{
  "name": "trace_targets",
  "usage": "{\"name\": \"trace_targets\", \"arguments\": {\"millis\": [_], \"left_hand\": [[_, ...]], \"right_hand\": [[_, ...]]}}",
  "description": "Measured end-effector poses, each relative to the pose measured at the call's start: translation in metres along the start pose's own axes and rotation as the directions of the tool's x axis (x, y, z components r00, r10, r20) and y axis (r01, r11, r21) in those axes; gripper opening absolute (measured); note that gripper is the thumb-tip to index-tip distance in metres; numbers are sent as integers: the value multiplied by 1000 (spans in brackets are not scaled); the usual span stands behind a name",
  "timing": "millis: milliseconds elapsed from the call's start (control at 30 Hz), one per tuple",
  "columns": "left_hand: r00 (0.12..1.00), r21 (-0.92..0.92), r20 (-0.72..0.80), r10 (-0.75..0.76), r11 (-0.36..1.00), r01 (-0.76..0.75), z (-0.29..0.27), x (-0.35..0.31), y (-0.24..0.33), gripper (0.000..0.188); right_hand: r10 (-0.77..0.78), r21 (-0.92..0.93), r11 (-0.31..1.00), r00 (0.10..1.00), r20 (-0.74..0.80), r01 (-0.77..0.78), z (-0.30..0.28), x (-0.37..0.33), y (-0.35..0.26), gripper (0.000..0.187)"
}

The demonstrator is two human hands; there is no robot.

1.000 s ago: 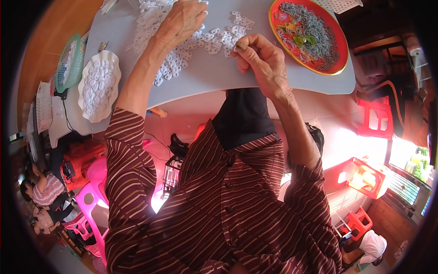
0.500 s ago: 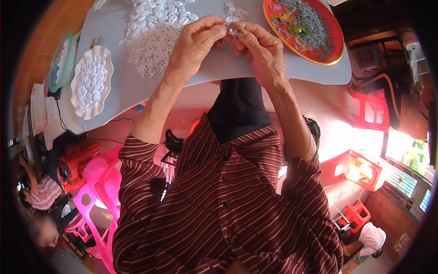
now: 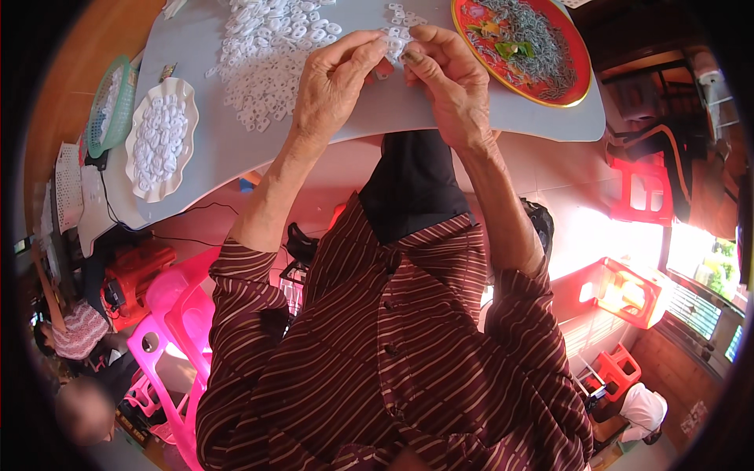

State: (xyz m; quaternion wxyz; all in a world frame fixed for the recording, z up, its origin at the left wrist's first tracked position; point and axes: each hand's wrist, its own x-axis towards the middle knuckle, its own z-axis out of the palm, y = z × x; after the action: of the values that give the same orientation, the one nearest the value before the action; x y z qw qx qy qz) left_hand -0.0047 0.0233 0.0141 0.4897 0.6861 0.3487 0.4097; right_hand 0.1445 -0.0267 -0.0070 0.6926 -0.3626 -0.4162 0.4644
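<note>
Over the grey table my left hand [image 3: 334,82] is closed, with thumb and forefinger pinched at a small white plastic piece [image 3: 392,47]. Just to its right, my right hand [image 3: 454,86] has its thumb and fingers curled together. Whatever its fingertips hold is too small to make out. Loose white oval plastic pieces [image 3: 271,39] lie heaped beyond my left hand, smaller ones [image 3: 255,102] nearer me. A few more white pieces [image 3: 404,14] lie past my fingertips. Right of my right hand, a red tray [image 3: 572,93] with a yellow rim holds many small grey pieces [image 3: 542,47].
A white wavy-edged dish [image 3: 191,118] of white pieces stands at the table's left, beside a green basket [image 3: 126,86]. Pink chairs [image 3: 177,314] and red stools [image 3: 628,294] stand around. Other people sit at lower left [image 3: 82,330] and lower right [image 3: 644,410].
My hands have drawn slightly apart; their fingertips met before and now a gap shows between them. The white piece by my left fingertips is more visible.
</note>
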Motion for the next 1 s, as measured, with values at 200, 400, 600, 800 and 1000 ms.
{"name": "trace_targets", "arguments": {"millis": [200, 400, 600, 800, 1000], "left_hand": [[995, -37, -95, 39, 998, -42, 9, -4, 7, 26], [953, 204, -93, 290, 942, -266, 6, -2, 0, 19], [916, 358, 37, 400, 850, -385, -1, -1, -2, 18], [970, 169, -44, 237, 959, -227, 5, -2, 3, 17], [993, -185, -60, 106, 976, -115, 0, 10, -9, 18]], "right_hand": [[-6, -99, 995, 1000, 22, 8, 6, -4, -6, 31], [17, -69, 997, 999, 46, -14, 4, -4, -8, 27], [-27, 45, 999, 999, -37, 28, -1, -1, -2, 23], [-10, -63, 998, 998, 55, 13, 2, -2, -3, 18], [-25, -95, 995, 999, 27, 27, 3, -2, -1, 16]]}}
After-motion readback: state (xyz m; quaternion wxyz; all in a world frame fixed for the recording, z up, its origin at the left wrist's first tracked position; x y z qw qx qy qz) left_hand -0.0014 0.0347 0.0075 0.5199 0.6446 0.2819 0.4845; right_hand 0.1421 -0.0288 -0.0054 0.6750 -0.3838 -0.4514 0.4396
